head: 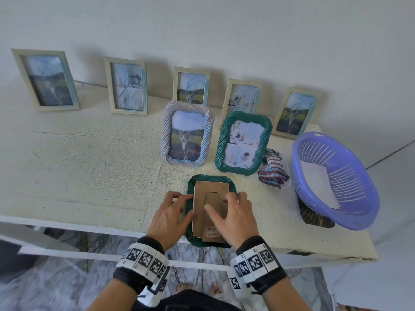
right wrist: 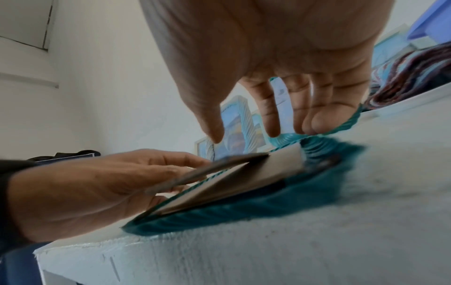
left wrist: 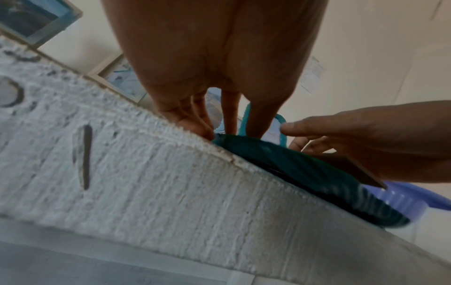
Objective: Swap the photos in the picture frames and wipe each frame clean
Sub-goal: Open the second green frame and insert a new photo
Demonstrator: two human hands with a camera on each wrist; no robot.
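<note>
A green twisted-rim frame (head: 211,176) lies face down at the table's front edge, overhanging it slightly. A brown backing board (head: 211,194) sits on its back. In the right wrist view the backing board (right wrist: 268,169) stands lifted along its left side above the frame (right wrist: 244,212). My left hand (head: 170,212) is at the frame's left side, fingers arched onto the rim and thumb at the board's left edge, pinching it. My right hand (head: 238,218) rests spread on the board, fingertips (right wrist: 310,125) pressing at the frame's right rim.
A lilac twisted frame (head: 165,135) with a cat photo and a second green frame (head: 221,142) stand just behind. Several pale wooden frames (head: 128,86) lean on the wall. At the right are a striped cloth (head: 272,169) and a purple basket (head: 359,198) holding white paper.
</note>
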